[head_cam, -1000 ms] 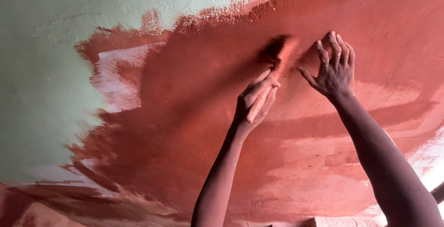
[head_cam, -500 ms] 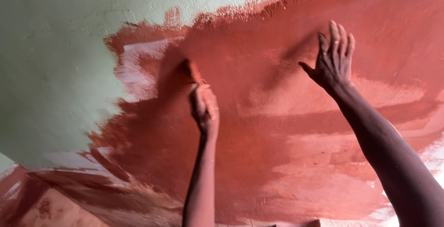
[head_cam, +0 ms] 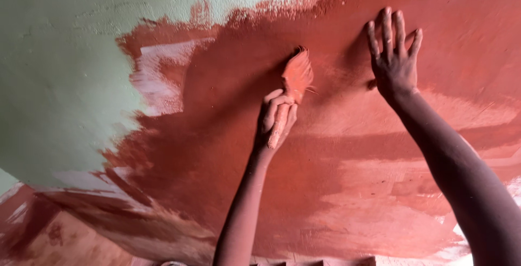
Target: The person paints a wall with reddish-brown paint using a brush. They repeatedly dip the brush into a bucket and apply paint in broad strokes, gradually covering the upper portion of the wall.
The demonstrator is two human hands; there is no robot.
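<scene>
Gripping a paint-soaked brush, the left hand works; the right hand lies flat, fingers spread, beside it.

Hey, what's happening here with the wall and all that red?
A person is brushing red-brown paint onto a pale green wall. The left hand grips a paint-coated brush, its bristles pressed to the wall in the painted area. The right hand lies flat on the wall, fingers spread, on the red part. The red patch covers the middle and right of the view; its edges are ragged, with thin whitish streaks at the left border, and the upper left is bare green.
</scene>
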